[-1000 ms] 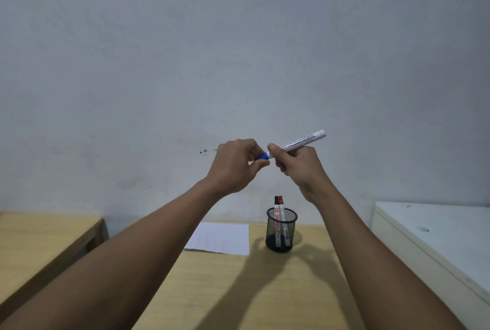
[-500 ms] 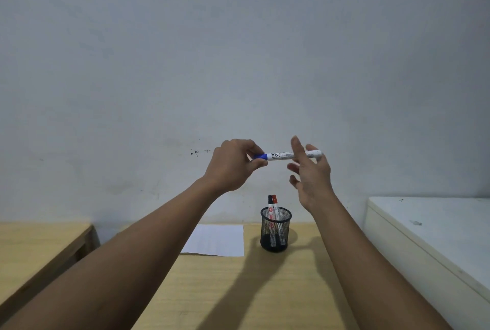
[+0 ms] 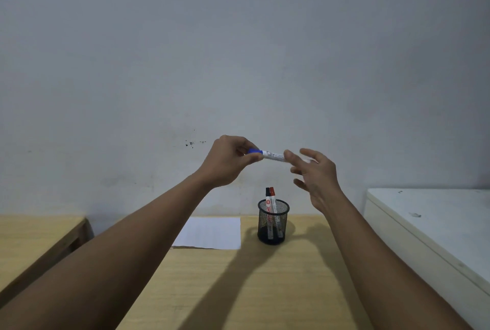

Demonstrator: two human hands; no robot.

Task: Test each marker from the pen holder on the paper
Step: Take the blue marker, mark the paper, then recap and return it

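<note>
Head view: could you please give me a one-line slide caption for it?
Left hand pinches the blue-capped marker; open right hand reaches above holder and paper.

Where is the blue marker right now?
In the head view, the blue marker is up in the air, centre frame, pinched by its cap in the left hand, above the pen holder.

A plain study or office corner: below the raised left hand lies a light wooden desk against a bare grey wall, bearing a mesh pen holder and paper; right of the right hand, a white cabinet top.
</note>
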